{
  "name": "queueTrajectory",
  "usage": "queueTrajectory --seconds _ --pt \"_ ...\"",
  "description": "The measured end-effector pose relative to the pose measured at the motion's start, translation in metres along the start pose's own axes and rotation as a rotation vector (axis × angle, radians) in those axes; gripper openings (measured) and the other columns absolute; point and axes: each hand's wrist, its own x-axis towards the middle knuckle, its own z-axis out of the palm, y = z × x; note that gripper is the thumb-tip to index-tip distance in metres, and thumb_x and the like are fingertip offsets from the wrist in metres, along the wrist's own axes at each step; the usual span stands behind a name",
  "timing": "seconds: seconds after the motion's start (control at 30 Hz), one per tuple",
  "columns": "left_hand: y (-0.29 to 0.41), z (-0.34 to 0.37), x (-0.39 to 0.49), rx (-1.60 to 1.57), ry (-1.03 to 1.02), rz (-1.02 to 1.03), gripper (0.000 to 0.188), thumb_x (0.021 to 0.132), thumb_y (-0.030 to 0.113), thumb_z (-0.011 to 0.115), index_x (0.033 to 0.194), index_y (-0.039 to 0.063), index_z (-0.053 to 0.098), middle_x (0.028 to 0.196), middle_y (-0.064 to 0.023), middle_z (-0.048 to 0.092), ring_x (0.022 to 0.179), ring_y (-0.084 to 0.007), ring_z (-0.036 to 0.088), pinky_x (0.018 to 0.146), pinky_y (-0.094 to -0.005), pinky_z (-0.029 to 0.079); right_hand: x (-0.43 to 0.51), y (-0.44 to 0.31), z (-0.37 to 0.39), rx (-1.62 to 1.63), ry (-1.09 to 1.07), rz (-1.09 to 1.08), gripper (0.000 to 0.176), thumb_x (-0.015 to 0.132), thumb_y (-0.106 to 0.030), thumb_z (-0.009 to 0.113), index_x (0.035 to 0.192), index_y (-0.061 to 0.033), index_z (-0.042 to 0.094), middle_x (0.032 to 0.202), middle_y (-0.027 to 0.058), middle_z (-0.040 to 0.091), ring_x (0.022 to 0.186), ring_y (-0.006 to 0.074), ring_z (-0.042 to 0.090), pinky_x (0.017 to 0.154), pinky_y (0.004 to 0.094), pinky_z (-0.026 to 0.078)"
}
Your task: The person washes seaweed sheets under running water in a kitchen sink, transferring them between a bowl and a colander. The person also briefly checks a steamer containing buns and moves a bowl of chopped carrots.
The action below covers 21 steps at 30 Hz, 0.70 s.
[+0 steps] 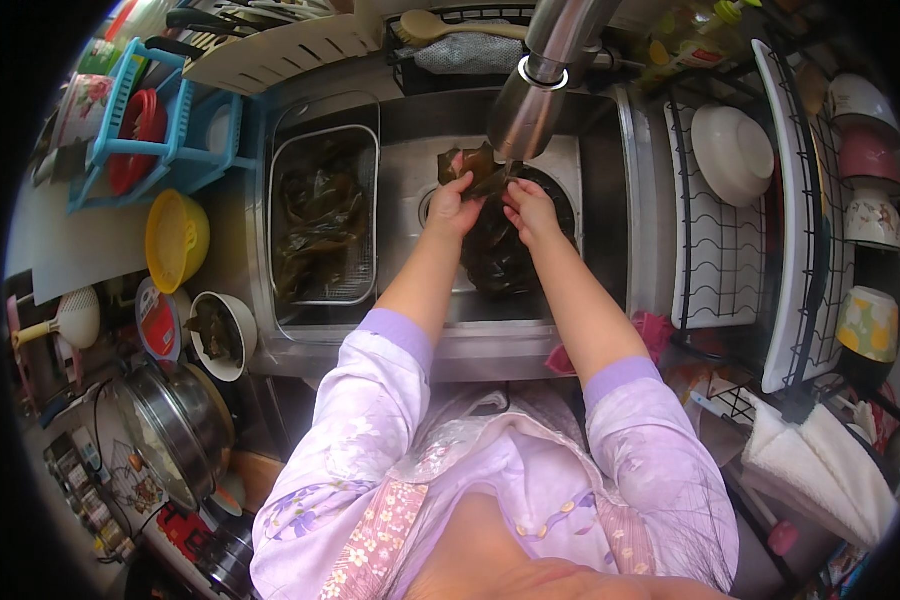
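My left hand (456, 208) grips a wet, dark brown-green sheet of seaweed (481, 166). My right hand (531, 211) pinches the same sheet at its right edge. Right above it hangs the metal spout of a faucet (523, 120); a thin stream of water seems to run from it. Below and between my hands, a heap of more dark seaweed (501, 262) lies in the stainless steel sink (411, 240). At the sink's left side sits a wire mesh basket (360, 289) with seaweed pieces (319, 217) inside.
Left of the sink stand a white bowl (247, 330) holding seaweed, a yellow bowl (176, 240), a blue rack (139, 146) and a steel pot (169, 427). A dish rack (720, 289) with a white bowl (733, 155) is on the right. Behind lies a wooden-handled brush (427, 28).
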Motion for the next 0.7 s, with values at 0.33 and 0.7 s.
queueTrajectory --seconds 0.33,0.7 --pt "-0.038 -0.017 0.005 -0.009 0.085 -0.237 0.02 0.089 0.01 0.054 0.109 0.011 0.056 0.1 -0.0067 0.06 0.092 -0.0251 0.058 0.08 -0.0388 0.05 -0.017 0.011 -0.035 -1.118 -0.182 -0.474 0.024 0.087 -0.011 0.057 0.111 -0.0059 0.058 0.1 0.0047 0.063 0.09 0.0154 0.059 0.082 0.0265 0.046" --pt "-0.009 0.019 -0.052 0.297 0.202 -0.336 0.036 0.092 0.051 0.045 0.093 0.016 0.055 0.073 -0.001 0.057 0.06 -0.0162 0.052 0.052 -0.0365 0.047 0.016 -0.193 -0.017 -0.027 0.054 -0.567 0.092 0.076 -0.025 0.071 0.144 -0.01 0.011 0.135 0.0093 0.04 0.123 0.0216 0.039 0.099 0.0444 0.026"
